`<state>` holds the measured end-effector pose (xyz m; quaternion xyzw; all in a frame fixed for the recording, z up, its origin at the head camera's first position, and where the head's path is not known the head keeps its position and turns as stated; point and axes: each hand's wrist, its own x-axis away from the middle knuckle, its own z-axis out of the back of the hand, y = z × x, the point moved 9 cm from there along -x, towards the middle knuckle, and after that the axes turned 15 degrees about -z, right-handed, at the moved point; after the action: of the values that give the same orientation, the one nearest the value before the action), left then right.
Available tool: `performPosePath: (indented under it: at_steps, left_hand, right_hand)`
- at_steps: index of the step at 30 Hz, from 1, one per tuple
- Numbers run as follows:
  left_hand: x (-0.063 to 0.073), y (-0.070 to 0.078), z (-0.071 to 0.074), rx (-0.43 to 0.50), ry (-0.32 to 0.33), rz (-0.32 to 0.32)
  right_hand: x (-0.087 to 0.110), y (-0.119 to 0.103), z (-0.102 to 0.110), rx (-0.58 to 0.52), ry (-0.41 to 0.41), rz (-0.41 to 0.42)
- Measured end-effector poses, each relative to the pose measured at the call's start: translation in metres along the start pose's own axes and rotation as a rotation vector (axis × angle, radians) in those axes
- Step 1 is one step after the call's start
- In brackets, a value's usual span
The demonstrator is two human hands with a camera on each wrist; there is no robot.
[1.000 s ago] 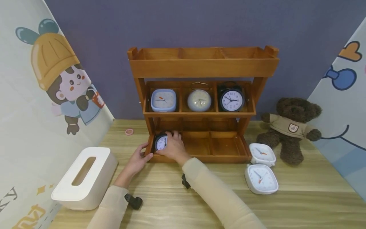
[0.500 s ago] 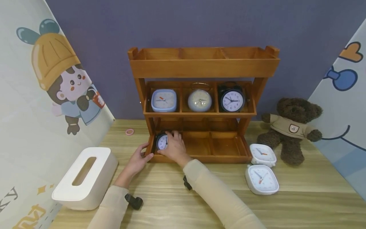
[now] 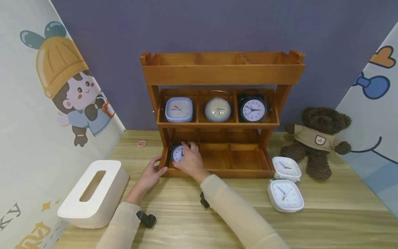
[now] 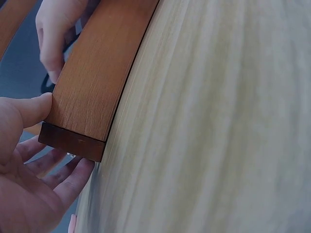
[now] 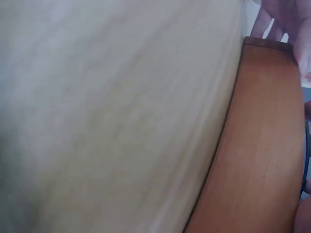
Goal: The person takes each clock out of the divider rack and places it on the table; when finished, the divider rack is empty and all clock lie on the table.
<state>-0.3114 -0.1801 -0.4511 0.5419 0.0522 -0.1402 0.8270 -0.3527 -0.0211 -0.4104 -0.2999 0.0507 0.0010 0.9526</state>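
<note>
In the head view my right hand [image 3: 190, 160] grips a black round alarm clock [image 3: 178, 153] with a white dial, its fingers over the clock's right side. The clock stands in the bottom-left compartment of a brown wooden shelf rack [image 3: 217, 173], and my hand hides its right part. My left hand [image 3: 150, 176] holds the left front corner of the bottom tier. In the left wrist view the thumb [image 4: 36, 109] presses the upper edge of the front board [image 4: 97, 73], and the fingers bend against its end. The right wrist view shows mostly the board [image 5: 257, 131] and table.
On the middle tier sit a blue square clock [image 3: 179, 110], a round cream clock [image 3: 217, 110] and a black clock [image 3: 253, 109]. Two white clocks [image 3: 285, 195] lie right of the rack, near a teddy bear [image 3: 320, 138]. A tissue box [image 3: 93, 193] and pink ring [image 3: 141, 143] are at left.
The black alarm clock has shifted slightly right in its compartment, with my right hand still gripping it. My left hand stays at the rack's corner.
</note>
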Motion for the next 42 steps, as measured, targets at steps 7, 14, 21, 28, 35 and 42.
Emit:
performPosePath:
  at_steps: [7,14,21,28,35,42]
  left_hand:
    - [-0.001,-0.001,0.000,-0.010,-0.007,-0.002]
    - [0.000,-0.002,0.000,-0.002,-0.023,0.023]
    - [0.001,-0.003,0.001,-0.023,-0.027,0.034]
    - [0.000,-0.004,0.000,-0.027,-0.049,0.034]
    - [-0.001,-0.005,0.000,-0.024,-0.053,0.028]
    - [-0.001,-0.007,0.000,-0.003,-0.046,0.035]
  right_hand:
    - [0.004,-0.005,0.015,-0.057,0.017,0.030]
    - [0.014,-0.007,0.032,-0.042,-0.020,0.052]
    - [0.028,0.000,0.054,-0.066,-0.053,0.049]
    - [0.048,0.011,0.078,-0.050,-0.081,0.086]
    - [0.067,0.038,0.097,-0.051,-0.119,0.075]
    - [0.088,0.071,0.110,-0.001,-0.147,0.061]
